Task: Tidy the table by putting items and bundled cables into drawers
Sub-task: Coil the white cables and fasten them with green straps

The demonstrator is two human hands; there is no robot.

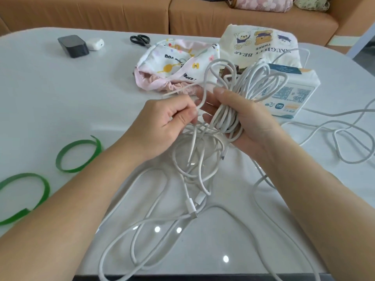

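Note:
My right hand (249, 118) grips a bundle of coiled white cable (225, 116) above the table's middle, loops fanning up past the fingers. My left hand (162, 120) pinches a strand of the same white cable just left of the bundle. Loose white cable (162, 224) trails from both hands in tangled loops over the near table, with its plugs (192, 205) lying among them. Two green strap loops (79, 155) (22, 195) lie on the table at the left.
On the glossy white table (60, 98) sit a black charger block (73, 46), a white earbud case (95, 44), black scissors (140, 39), a printed fabric piece (178, 63), a bear-print bag (261, 43) and a tissue pack (292, 98). More cable (345, 138) snakes off right. A tan sofa (121, 13) stands behind.

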